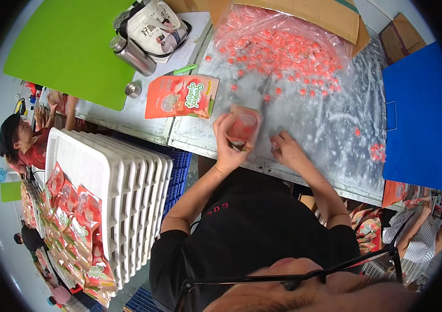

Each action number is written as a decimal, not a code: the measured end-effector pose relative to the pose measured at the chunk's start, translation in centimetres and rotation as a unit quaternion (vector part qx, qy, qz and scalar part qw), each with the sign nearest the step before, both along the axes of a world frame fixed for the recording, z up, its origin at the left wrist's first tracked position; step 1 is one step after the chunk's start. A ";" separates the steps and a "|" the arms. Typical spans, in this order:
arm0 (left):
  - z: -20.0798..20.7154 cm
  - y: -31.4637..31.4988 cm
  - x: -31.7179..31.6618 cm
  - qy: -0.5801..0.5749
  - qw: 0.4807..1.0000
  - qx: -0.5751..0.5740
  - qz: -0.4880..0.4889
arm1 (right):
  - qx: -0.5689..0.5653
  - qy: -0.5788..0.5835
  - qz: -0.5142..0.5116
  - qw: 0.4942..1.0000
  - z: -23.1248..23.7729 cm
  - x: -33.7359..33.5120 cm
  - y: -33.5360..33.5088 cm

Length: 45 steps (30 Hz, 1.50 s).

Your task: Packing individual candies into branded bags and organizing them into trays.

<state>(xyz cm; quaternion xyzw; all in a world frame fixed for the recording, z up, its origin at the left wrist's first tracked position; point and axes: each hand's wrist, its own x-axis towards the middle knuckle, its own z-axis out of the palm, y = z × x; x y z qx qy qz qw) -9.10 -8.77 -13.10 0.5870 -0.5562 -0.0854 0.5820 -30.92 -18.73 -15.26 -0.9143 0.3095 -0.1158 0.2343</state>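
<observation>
My left hand grips a small red and tan pouch near the table's front edge. The fingers wrap round its left side and bottom. To the right of it, my right hand rests low over the metal table with fingers curled together. What lies between those fingertips, if anything, is too small to make out. A flat red printed pouch lies to the left of my left hand. Beyond both hands, many small red wrapped candies spill from a clear plastic bag.
A cardboard box stands at the back. A steel flask, its cap, a white bag and a green-handled tool are at the left. Stacked white trays hold filled pouches. A blue panel borders the right. Other people work nearby.
</observation>
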 end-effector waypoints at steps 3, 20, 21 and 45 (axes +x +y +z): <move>0.2 0.3 -0.9 0.029 0.999 -0.031 -0.008 | 0.124 -0.058 -0.043 0.990 3.7 0.0 -0.7; 1.9 2.1 1.5 0.056 0.998 0.028 0.004 | -0.163 -0.123 0.254 0.946 15.2 5.1 -0.5; 2.5 2.2 3.0 0.126 0.990 0.040 -0.046 | -0.162 -0.124 0.254 0.945 15.2 5.0 -0.6; 4.9 2.7 1.0 0.158 0.916 0.277 -0.244 | 0.118 0.307 0.351 0.877 17.5 9.3 0.2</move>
